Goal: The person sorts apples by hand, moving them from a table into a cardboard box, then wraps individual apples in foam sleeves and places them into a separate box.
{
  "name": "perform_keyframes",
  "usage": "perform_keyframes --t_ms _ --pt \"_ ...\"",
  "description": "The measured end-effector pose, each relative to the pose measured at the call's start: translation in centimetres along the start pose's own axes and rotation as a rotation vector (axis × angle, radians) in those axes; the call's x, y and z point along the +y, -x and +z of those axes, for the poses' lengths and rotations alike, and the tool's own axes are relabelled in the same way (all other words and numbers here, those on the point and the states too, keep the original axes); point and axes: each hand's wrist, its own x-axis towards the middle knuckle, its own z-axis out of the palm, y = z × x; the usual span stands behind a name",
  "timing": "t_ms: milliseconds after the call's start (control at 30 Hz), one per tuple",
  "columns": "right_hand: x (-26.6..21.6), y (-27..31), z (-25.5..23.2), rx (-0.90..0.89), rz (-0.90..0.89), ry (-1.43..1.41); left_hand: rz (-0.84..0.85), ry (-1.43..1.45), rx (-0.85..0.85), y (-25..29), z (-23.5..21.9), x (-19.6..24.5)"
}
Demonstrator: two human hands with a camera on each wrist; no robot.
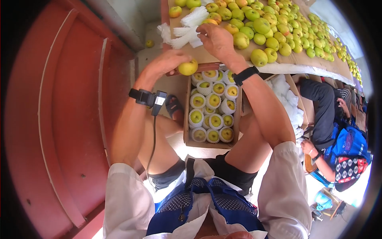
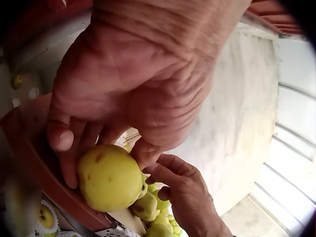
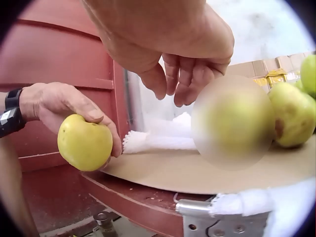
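Gripping yellow apple in left hand, with thumb and fingers round it, at near-left corner of table. Holding nothing in right hand, with fingers loosely bent near white foam nets. Hands close but apart.

Below, between the legs: open cardboard box, filled with apples in foam nets, stems mostly up. To the right: second box with heaped foam nets, partly behind right forearm.

On table: loose green and yellow-red apples, spread far right over brown cardboard sheet. At table corner: metal bracket. On floor past the corner: lone apple. Left of box: sandalled foot. Along left: red panel. Off right: another person in dark trousers, partly cut off.
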Motion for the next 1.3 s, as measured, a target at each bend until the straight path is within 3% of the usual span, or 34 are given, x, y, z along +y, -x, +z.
perform_keyframes --t_ms 167,367,467,600,667,700,800,900,1133,1300 --pt "-1.7 -0.4 2.6 0.117 -0.280 0.183 0.023 -0.037 -0.028 -0.4 0.0 -0.8" --pt "-2.6 -0.7 5.3 -0.039 -0.179 0.430 0.020 -0.061 -0.024 0.3 -0.1 -0.5" --pt "-2.4 -0.8 5.1 0.070 -0.219 0.276 0.031 -0.031 -0.010 0.5 -0.2 -0.4" --pt "-1.6 -2.3 4.4 0.032 0.111 -0.368 0.020 0.062 0.008 1.0 -0.9 -0.3" --pt "-0.2 -3.2 3.9 0.022 0.278 -0.752 0.048 0.098 0.108 0.6 -0.8 -0.5" --pt "0.6 -3.6 4.0 0.125 0.250 -0.891 0.063 0.116 0.159 0.3 -0.8 -0.7" --pt "1.3 -4.0 2.3 0.220 0.258 -1.014 0.073 0.162 0.229 -1.1 -1.0 -1.0" --pt "1.2 -3.2 -0.1 0.249 0.212 -1.023 0.239 0.004 0.409 -3.0 -0.4 -1.7" --pt "-0.4 -0.8 -3.2 0.198 0.226 -0.872 0.187 -0.050 0.384 -5.5 -0.1 -2.4" --pt "-1.3 0.7 -4.7 0.127 0.347 -0.827 0.208 -0.060 0.453 -7.2 -0.7 -4.3"
